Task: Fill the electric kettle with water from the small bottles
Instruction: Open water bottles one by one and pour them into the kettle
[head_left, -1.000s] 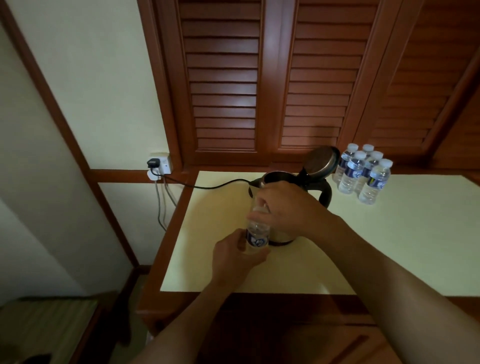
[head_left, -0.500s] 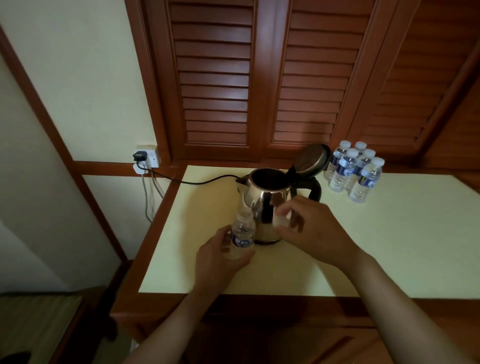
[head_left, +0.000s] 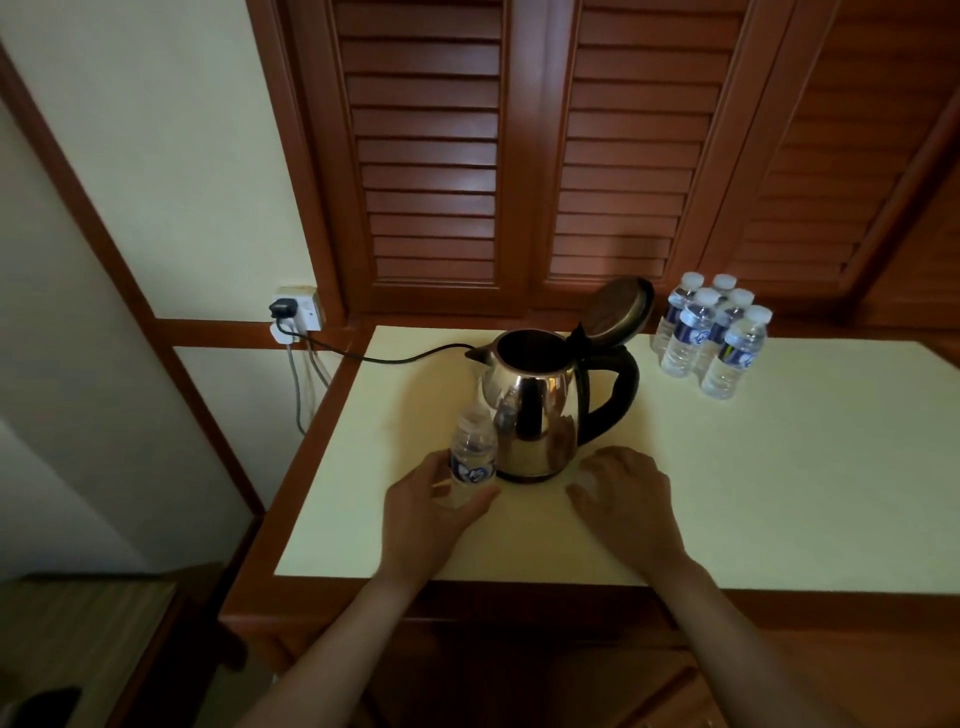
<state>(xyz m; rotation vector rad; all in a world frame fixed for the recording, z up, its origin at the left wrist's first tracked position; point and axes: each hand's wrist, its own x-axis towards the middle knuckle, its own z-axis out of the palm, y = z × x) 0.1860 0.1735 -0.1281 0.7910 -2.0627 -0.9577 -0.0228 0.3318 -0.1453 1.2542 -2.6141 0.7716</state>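
Left hand (head_left: 431, 512) grips the lower half of one small bottle (head_left: 471, 452), with the fingers on its left and the thumb across the near side. The bottle is upright on the table (head_left: 779, 467), tight against the left flank of the kettle (head_left: 535, 415) (touching or just beside, can't separate them from this angle). The bottle neck is blurred, so the cap state is unreadable.

The kettle stands mid-table with its lid (head_left: 621, 312) hinged back and up. The mouth is open, and the inside is too dark to read. The black handle (head_left: 626, 384) faces right. The power cord (head_left: 395, 358) runs from the kettle's back left to the wall socket (head_left: 296, 312), plug seated.

Right hand (head_left: 626, 501) is palm-down, low over the table, just in front-right of the kettle, with fingers arched and tips at the surface. There is a small pale patch under the fingers. I can't tell whether it pinches something or only rests, so the grip is unknown.

Spare bottles (head_left: 711, 338) are a cluster of five, capped and upright, at the back right of the table. They sit near the raised lid and well apart from both hands. Louvred doors (head_left: 426, 156) are behind.
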